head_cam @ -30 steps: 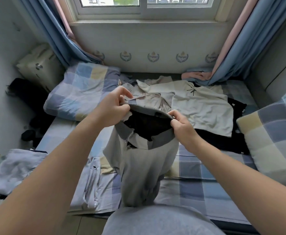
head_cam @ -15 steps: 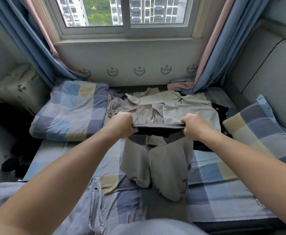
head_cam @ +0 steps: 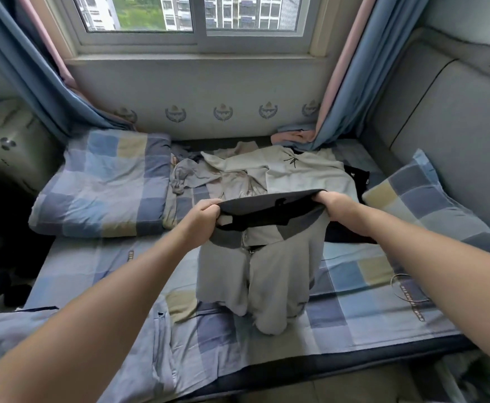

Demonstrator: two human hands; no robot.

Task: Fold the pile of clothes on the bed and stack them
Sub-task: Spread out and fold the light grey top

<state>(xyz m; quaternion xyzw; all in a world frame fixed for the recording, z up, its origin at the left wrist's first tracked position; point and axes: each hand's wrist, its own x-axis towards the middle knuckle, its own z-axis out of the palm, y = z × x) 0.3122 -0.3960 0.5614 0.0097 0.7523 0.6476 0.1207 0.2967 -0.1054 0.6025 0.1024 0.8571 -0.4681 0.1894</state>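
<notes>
I hold a pair of grey shorts up over the bed by its dark waistband. My left hand grips the waistband's left end and my right hand grips its right end. The two legs hang down and their hems touch the checked sheet. Behind the shorts lies the pile of clothes: a cream top with a black mark, crumpled grey garments and a black garment at the right.
A folded checked quilt lies at the left and a checked pillow at the right. Blue curtains hang at both sides of the window. A padded wall stands at the right. Dark items lie on the floor at the left.
My hands have moved apart and stretched the waistband flat and wide. The shorts now hang lower with the hems on the sheet, and my view has lifted toward the window.
</notes>
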